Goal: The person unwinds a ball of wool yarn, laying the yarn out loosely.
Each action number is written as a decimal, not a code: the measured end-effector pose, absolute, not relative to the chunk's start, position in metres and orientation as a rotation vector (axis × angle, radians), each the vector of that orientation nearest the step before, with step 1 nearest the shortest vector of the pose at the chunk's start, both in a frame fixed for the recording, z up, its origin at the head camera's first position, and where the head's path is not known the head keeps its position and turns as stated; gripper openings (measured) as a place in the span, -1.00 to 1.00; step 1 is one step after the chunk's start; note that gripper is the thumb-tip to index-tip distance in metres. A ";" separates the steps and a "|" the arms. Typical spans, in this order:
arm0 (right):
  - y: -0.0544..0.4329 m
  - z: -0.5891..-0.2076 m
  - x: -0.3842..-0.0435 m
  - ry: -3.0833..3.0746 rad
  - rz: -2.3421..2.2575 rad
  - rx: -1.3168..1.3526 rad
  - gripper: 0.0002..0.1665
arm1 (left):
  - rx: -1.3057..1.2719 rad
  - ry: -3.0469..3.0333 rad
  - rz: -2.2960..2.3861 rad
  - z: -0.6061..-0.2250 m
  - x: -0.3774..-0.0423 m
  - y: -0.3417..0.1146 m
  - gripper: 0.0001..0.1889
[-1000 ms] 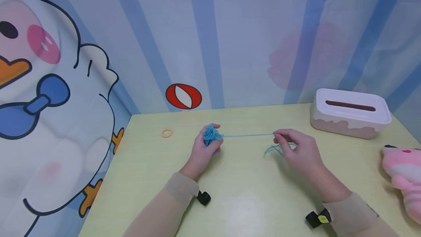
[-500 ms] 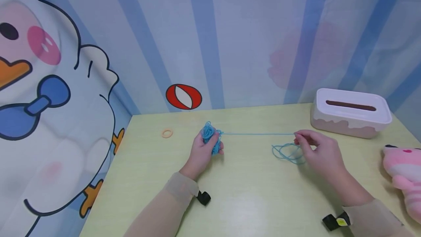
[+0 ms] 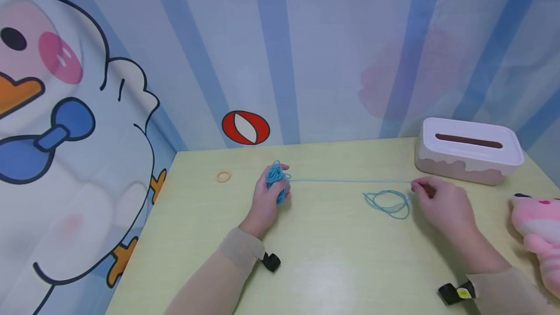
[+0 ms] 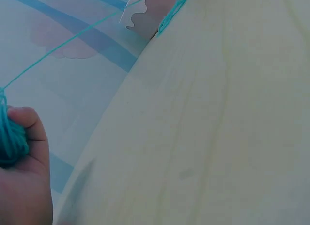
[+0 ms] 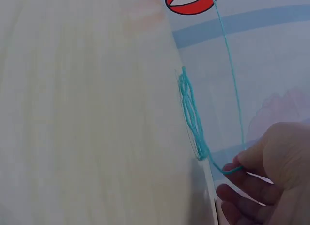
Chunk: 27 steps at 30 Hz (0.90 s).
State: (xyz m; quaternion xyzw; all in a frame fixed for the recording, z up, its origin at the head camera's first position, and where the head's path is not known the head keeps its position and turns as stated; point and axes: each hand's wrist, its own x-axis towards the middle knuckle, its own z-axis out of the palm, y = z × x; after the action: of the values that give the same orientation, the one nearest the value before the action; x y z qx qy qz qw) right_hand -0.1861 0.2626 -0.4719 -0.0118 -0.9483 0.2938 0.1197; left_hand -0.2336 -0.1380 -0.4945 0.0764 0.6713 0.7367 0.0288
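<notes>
A bundle of blue yarn [image 3: 275, 175] sits in my left hand [image 3: 261, 205], gripped between thumb and fingers above the table. The left wrist view shows the same yarn bundle [image 4: 13, 140] against the palm. From it a single strand [image 3: 345, 180] runs taut to the right. My right hand [image 3: 446, 205] pinches that strand between thumb and index finger, as the right wrist view shows too. Loose loops of yarn [image 3: 387, 204] lie on the table just left of the right hand, joined to the pinched strand [image 5: 227, 170].
An orange ring [image 3: 223, 176] lies on the table [image 3: 332, 261] left of the left hand. At the back right stands a tissue box [image 3: 470, 152]. A pink plush toy [image 3: 538, 237] lies at the right edge. A printed curtain [image 3: 332, 62] hangs behind the table.
My right hand has moved to the right, drawing the strand between the hands longer. The loose loops below it have spread onto the table. My left hand has barely moved.
</notes>
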 end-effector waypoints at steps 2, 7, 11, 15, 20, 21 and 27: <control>0.263 -0.474 -0.188 -2.833 0.839 -0.016 -0.64 | 0.242 2.020 2.300 -0.494 -0.234 -0.137 -0.58; 0.254 -0.474 -0.194 -2.982 0.834 -0.008 -0.62 | 0.163 1.860 2.374 -0.492 -0.234 -0.134 -0.42; 0.241 -0.471 -0.195 -2.971 0.826 0.021 -0.60 | 0.113 1.916 2.303 -0.490 -0.232 -0.134 -0.43; 0.211 -0.466 -0.194 -2.776 0.919 0.124 -0.58 | 0.150 1.968 2.249 -0.490 -0.230 -0.136 -0.43; 0.157 -0.464 -0.193 -2.588 1.098 0.440 -0.58 | 0.202 1.982 2.250 -0.489 -0.230 -0.136 -0.55; 0.147 -0.465 -0.193 -2.588 1.129 0.497 -0.56 | 0.207 1.984 2.245 -0.489 -0.229 -0.136 -0.54; 0.093 -0.469 -0.198 -2.712 1.286 0.641 -0.40 | 0.254 2.027 2.199 -0.488 -0.229 -0.135 -0.53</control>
State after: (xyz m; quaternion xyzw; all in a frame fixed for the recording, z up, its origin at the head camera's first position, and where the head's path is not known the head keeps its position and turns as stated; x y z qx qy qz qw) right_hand -0.1982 0.0929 -0.4692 0.2088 -0.8830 0.4188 0.0360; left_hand -0.2286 -0.1350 -0.4880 0.0843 0.6737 0.7308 0.0701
